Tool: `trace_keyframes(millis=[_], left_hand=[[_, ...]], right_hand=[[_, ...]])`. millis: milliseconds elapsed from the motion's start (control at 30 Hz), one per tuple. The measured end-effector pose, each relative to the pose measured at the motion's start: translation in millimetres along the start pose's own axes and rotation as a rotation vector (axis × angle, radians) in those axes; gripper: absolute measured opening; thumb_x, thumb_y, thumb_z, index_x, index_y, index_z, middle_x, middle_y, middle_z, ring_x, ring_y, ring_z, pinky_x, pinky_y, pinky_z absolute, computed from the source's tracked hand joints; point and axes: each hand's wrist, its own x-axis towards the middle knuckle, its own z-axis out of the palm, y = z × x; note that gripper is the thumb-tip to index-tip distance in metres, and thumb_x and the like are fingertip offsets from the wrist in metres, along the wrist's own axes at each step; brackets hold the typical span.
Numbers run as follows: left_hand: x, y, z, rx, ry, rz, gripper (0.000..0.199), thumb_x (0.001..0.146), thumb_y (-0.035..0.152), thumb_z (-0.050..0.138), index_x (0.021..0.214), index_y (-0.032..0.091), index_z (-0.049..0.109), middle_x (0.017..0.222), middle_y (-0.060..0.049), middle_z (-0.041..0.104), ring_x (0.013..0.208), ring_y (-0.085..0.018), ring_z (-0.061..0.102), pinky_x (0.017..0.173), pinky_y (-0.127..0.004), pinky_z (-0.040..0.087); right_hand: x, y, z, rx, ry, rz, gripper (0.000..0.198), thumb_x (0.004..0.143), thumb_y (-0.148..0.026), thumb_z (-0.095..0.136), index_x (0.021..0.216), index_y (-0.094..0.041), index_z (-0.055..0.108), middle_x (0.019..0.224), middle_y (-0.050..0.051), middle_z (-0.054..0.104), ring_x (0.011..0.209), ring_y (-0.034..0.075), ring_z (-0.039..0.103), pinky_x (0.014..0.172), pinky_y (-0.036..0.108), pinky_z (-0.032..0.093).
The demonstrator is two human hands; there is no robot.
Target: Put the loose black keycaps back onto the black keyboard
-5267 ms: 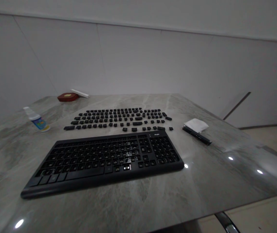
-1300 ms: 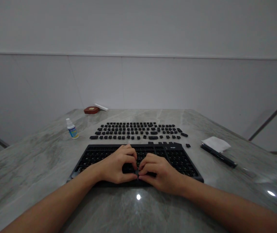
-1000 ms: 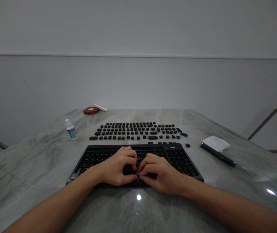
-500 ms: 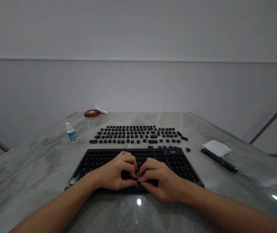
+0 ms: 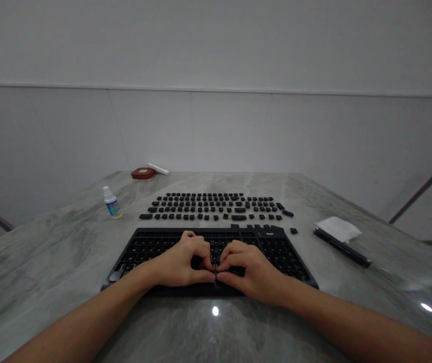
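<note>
A black keyboard (image 5: 282, 254) lies on the table before me, its key caps off and the sockets bare. Over its lower middle, my left hand (image 5: 181, 259) is closed in a pinch, thumb and fingertips together. Facing it, my right hand (image 5: 253, 272) pinches at almost the same spot, and the fingertips of both nearly meet. Whatever small piece sits between them is too hidden to make out. At the keyboard's lower left corner rests a small shiny grey piece (image 5: 116, 275). Beyond the keyboard, black key caps (image 5: 239, 218) are laid out in rows.
On the left stands a white spray bottle (image 5: 113, 204) with a blue label. Farther back are a brown case (image 5: 142, 173) and a white strip (image 5: 159, 169). To the right lie a white cloth (image 5: 338, 228) and a black stick-like object (image 5: 342, 247). A single key cap (image 5: 294, 230) sits beside the keyboard.
Both hands stay at the same place on the keyboard. Their thumbs and fingertips have shifted slightly and drawn closer together. The whole view has tilted a little.
</note>
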Motion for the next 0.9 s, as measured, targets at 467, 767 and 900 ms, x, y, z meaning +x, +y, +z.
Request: trace_keyframes(millis=[467,767,900], left_hand=[[7,0,1,-0.061,-0.012,-0.15,0.024,0.072,0.033,0.084,0.061,0.021,0.067,0.065,0.006,0.065,0.08,-0.017,0.059,0.102,-0.045,0.027],[6,0,4,-0.004,-0.039,-0.157,0.021,0.071,0.025,0.085,0.062,0.019,0.066,0.068,0.007,0.066,0.086,-0.019,0.059,0.101,-0.045,0.024],[2,0,3,0.011,-0.019,-0.079,0.02,0.075,0.027,0.082,0.066,0.019,0.066,0.069,0.006,0.065,0.086,-0.018,0.058,0.101,-0.044,0.024]], right_hand=[[8,-1,1,0.067,-0.03,0.108,0.012,0.075,-0.017,0.081,0.068,-0.017,0.072,0.08,0.0,0.064,0.073,0.013,0.06,0.067,0.026,0.047],[3,-6,-1,-0.095,-0.071,-0.113,0.013,0.082,-0.016,0.065,0.07,-0.016,0.069,0.089,0.006,0.061,0.08,0.017,0.059,0.074,0.032,0.049],[7,0,-11,-0.159,-0.011,-0.17,0.015,0.087,-0.019,0.057,0.078,-0.015,0.068,0.094,0.009,0.063,0.086,0.02,0.06,0.079,0.035,0.051]])
